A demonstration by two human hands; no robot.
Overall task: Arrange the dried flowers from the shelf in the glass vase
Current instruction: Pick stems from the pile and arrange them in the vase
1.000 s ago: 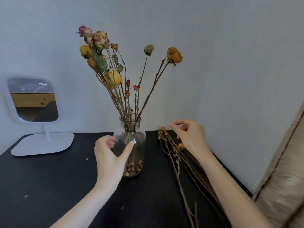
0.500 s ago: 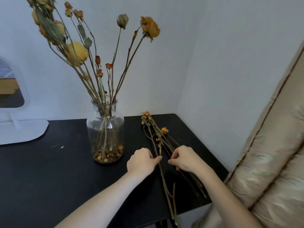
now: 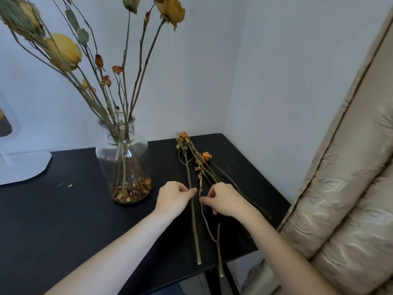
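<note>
A clear glass vase (image 3: 122, 158) stands on the black shelf top (image 3: 63, 220), with several dried flowers (image 3: 63, 50) in it and loose petals at its bottom. A bundle of dried flower stems (image 3: 194, 165) lies flat to the right of the vase, heads pointing toward the wall. My left hand (image 3: 173, 196) pinches one straight stem (image 3: 194, 226) at its middle. My right hand (image 3: 223, 201) pinches a thinner bent stem (image 3: 205, 220) just beside it. Both hands are low over the bundle, a small gap between them.
A white mirror stand (image 3: 19, 167) sits at the far left of the shelf top. Pale walls (image 3: 287, 81) close the corner behind and to the right. A beige padded cushion (image 3: 350, 199) leans along the right edge. The stems' cut ends overhang the shelf's front edge.
My left hand left the vase and dropped onto the bundle. My right hand slid down the stems toward me. In the last half second both closed their fingers on separate stems.
</note>
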